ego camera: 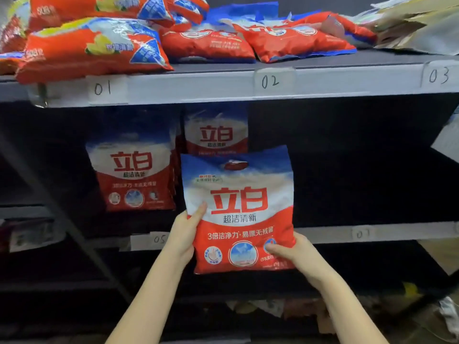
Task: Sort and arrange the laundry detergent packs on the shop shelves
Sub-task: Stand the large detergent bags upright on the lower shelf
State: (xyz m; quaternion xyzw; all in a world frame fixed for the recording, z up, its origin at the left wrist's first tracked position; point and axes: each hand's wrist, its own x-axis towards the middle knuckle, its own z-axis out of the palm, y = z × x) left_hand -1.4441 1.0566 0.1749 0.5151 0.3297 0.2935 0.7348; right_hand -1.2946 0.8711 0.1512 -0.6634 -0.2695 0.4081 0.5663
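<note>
While upright before the shelf (323,234), pack (238,209) gripped at lower edges, left hand (182,234) and right hand (295,252) fingers clamped on it.

Held pack (238,212) in front of two standing packs (134,175) on middle shelf (372,233); more lie above

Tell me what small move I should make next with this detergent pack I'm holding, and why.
Probably ease the held pack forward and stand it in front of the rear pack, right of the left stack. Both hands, left and right, grip its lower edges, it is upright, and matching packs already stand there.
</note>
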